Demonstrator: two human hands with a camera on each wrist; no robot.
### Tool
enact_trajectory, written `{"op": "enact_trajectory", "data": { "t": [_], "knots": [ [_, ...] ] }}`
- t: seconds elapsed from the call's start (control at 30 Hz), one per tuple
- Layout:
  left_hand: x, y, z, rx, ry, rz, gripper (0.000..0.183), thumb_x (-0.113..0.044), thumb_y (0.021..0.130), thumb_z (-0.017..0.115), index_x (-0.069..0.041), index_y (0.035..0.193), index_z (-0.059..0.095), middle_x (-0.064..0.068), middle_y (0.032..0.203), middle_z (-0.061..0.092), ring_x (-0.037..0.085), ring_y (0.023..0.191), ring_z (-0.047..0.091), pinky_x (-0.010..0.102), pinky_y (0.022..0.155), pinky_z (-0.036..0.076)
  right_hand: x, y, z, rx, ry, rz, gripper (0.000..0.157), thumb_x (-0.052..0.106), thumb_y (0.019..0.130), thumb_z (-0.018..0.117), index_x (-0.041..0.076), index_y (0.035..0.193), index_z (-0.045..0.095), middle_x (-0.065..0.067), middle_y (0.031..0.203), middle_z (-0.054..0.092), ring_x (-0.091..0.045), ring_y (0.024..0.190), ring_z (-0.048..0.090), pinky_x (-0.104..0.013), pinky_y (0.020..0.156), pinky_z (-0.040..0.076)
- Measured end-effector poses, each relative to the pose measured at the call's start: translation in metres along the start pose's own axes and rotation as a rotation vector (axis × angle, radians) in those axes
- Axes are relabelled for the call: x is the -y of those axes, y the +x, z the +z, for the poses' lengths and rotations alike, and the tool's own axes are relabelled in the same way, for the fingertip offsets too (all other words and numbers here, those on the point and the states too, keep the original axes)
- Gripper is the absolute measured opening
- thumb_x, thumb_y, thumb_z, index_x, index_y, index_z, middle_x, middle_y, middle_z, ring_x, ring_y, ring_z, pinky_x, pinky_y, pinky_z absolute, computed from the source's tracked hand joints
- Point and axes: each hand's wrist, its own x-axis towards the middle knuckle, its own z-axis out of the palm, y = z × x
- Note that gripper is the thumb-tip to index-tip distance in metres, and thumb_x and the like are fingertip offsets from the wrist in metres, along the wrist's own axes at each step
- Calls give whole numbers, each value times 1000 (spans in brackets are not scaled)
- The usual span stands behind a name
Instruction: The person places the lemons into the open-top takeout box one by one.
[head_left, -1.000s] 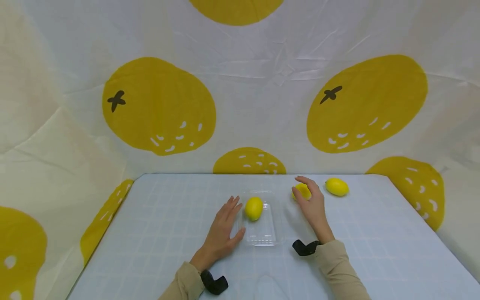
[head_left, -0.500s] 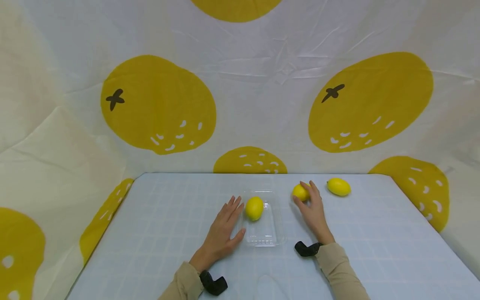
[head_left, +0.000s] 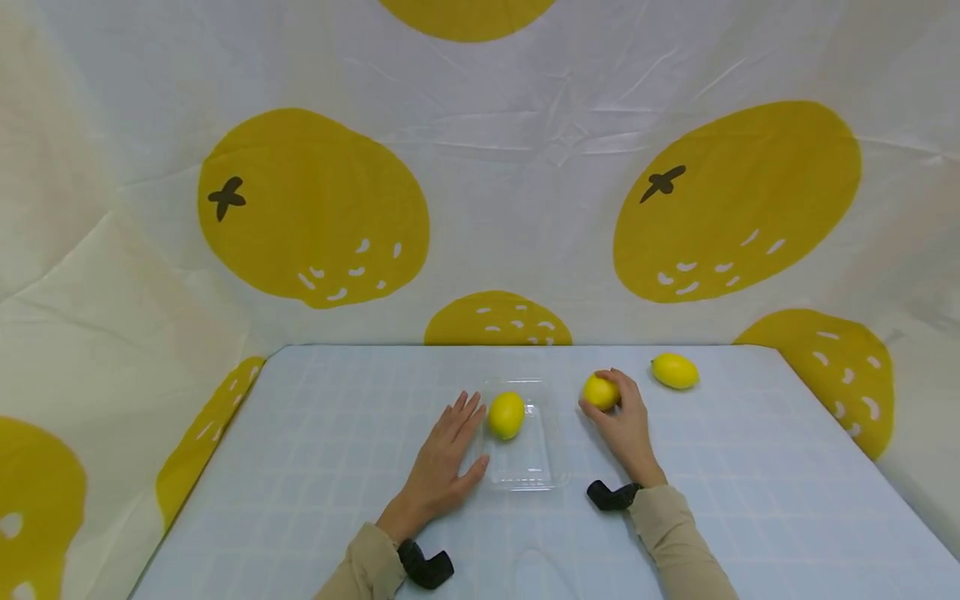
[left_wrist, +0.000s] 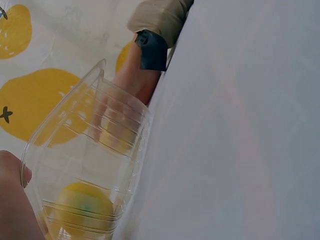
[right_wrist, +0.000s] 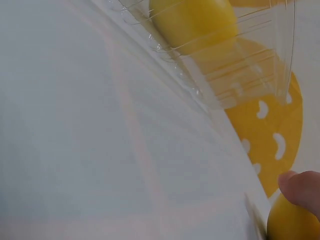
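Nearest, the left hand [head_left: 435, 468] lies with straight, parted fingers at the left rim of the transparent rectangular plastic tray [head_left: 525, 460], whose long side runs near to far. A yellow oval lemon [head_left: 507, 417] sits inside the tray, toward its far left. Right of the tray's far half, the right hand [head_left: 627, 427] pinches a second yellow lemon [head_left: 598, 392], its axis hard to tell; a strip of pale-blue checked tablecloth [head_left: 315, 467] separates them from the tray. Farther right lies a third yellow oval lemon [head_left: 675, 371], roughly sideways, nearer the right hand, before the tablecloth's far edge.
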Motion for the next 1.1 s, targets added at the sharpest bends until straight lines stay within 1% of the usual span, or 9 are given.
{"op": "enact_trajectory", "data": {
  "t": [0.17, 0.3, 0.37, 0.43, 0.53, 0.67, 0.8, 0.9, 1.1],
  "knots": [
    [-1, 0, -1, 0, -15, -4, 63, -34, 88, 46, -3, 143, 37, 10, 152, 28, 33, 140, 24, 52, 110, 23, 3, -3, 0, 4, 19, 33, 52, 23, 76, 78, 17, 123, 56, -10, 138, 44, -26, 129, 38, -47, 103, 37],
    [-1, -1, -1, 6, -12, -10, 63, -35, 89, 45, -4, 143, 36, 11, 152, 29, 32, 140, 23, 53, 110, 23, 4, -3, 0, -4, 19, 48, 54, 25, 75, 79, 21, 124, 56, -4, 133, 48, -20, 121, 44, -42, 99, 39],
    [-2, 0, -1, 7, -12, -11, 63, -36, 89, 44, -4, 143, 36, 10, 152, 29, 32, 140, 23, 52, 111, 22, 4, -3, -1, -11, 19, 58, 57, 25, 74, 80, 21, 125, 56, -3, 131, 49, -18, 116, 45, -36, 96, 40],
    [-2, 0, -2, 3, -13, -8, 63, -36, 89, 44, -3, 143, 37, 11, 151, 29, 32, 140, 24, 52, 110, 22, 4, -2, -1, -15, 24, 70, 60, 25, 73, 80, 21, 127, 55, -3, 130, 50, -17, 113, 46, -33, 92, 40],
    [-2, 1, -2, -4, -9, -3, 62, -37, 90, 43, -3, 142, 37, 12, 151, 30, 33, 139, 25, 52, 110, 23, 5, 1, -2, -19, 39, 101, 65, 26, 72, 81, 20, 130, 53, -4, 130, 50, -18, 111, 47, -32, 92, 41],
    [-2, 1, -2, -3, -1, -3, 62, -37, 91, 43, -2, 142, 38, 12, 151, 31, 33, 139, 25, 50, 111, 22, 10, 5, -5, -4, 86, 141, 69, 30, 71, 82, 19, 132, 51, -4, 133, 47, -21, 112, 48, -40, 96, 42],
    [-3, 0, -2, 4, 0, -6, 62, -38, 91, 42, -2, 142, 37, 12, 151, 30, 32, 139, 24, 49, 112, 21, 24, 9, -9, 23, 120, 165, 72, 33, 71, 81, 22, 134, 48, -2, 135, 46, -22, 110, 49, -41, 97, 42],
    [-2, 0, -2, 6, 4, -7, 62, -39, 92, 41, -3, 143, 37, 12, 151, 30, 32, 139, 24, 50, 111, 22, 39, 11, -12, 45, 146, 174, 72, 33, 71, 81, 23, 134, 48, -1, 134, 47, -21, 107, 50, -37, 95, 42],
    [0, 0, 1, -1, 8, 3, 62, -40, 93, 40, -4, 143, 36, 12, 151, 30, 32, 139, 25, 51, 110, 23, 88, 8, -19, 146, 223, 71, 67, 17, 74, 80, 8, 133, 49, -10, 130, 50, -22, 102, 51, -21, 88, 43]
  ]
}}
